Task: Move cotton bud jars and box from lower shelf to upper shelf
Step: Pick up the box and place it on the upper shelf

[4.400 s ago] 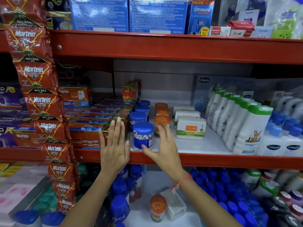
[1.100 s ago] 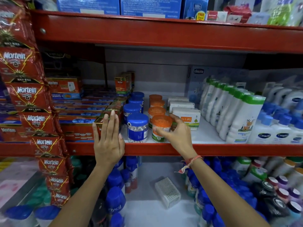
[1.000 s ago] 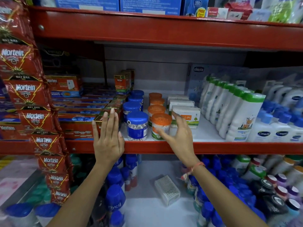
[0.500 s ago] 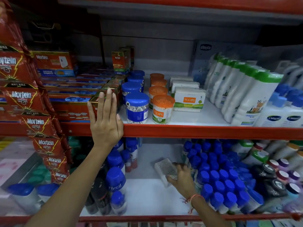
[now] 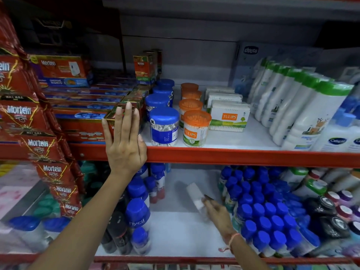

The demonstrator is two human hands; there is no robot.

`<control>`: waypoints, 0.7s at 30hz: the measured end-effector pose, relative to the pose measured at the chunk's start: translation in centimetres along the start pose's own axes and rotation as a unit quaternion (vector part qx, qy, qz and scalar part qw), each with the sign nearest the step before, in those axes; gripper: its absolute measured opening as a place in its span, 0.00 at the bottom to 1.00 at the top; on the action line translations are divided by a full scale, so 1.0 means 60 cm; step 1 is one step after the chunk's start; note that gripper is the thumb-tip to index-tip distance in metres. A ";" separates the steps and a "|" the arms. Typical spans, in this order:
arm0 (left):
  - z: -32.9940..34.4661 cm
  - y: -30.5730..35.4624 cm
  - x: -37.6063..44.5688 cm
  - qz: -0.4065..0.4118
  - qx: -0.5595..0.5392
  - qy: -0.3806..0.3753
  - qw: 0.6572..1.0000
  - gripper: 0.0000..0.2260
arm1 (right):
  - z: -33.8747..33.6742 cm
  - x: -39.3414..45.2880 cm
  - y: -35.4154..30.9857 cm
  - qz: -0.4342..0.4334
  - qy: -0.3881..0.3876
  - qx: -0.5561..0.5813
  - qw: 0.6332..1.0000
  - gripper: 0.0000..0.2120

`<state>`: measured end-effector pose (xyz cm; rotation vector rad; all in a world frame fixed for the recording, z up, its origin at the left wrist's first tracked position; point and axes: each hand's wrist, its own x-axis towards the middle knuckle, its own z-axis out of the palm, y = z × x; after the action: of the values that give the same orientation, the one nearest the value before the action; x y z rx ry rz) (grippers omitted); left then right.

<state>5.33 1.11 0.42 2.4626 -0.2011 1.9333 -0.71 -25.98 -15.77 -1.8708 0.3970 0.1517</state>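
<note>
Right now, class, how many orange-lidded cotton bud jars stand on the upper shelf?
4, in one row front to back: front, second, third, rearmost. More may hide behind.

Light: even and fairly bright on the white upper shelf board (image 5: 224, 139); top left corner dim.
Blur: right hand (image 5: 218, 213) and the white box (image 5: 195, 194) smeared by motion.
Edges: red shelf rail (image 5: 253, 157) bows; corners soft.
</note>
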 end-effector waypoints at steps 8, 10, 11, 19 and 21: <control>-0.002 0.002 0.001 -0.004 -0.007 -0.003 1.000 0.24 | -0.073 -0.113 -0.077 0.156 -0.183 0.385 0.891 0.24; -0.003 0.003 0.001 -0.005 -0.010 -0.006 1.000 0.24 | -0.087 -0.139 -0.088 0.150 -0.206 0.408 0.877 0.26; -0.004 0.003 0.000 -0.005 -0.011 -0.007 1.000 0.24 | -0.092 -0.148 -0.091 0.143 -0.214 0.414 0.873 0.27; -0.004 0.002 -0.003 -0.001 -0.012 -0.013 1.000 0.24 | -0.114 -0.201 -0.128 0.097 -0.247 0.417 0.869 0.33; -0.005 0.003 -0.002 -0.001 -0.015 -0.015 1.000 0.24 | -0.118 -0.208 -0.137 0.087 -0.252 0.413 0.871 0.34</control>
<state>5.01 0.99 0.34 2.4743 -0.2262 1.8786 -10.18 -27.88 -2.34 -0.8943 0.2075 0.4967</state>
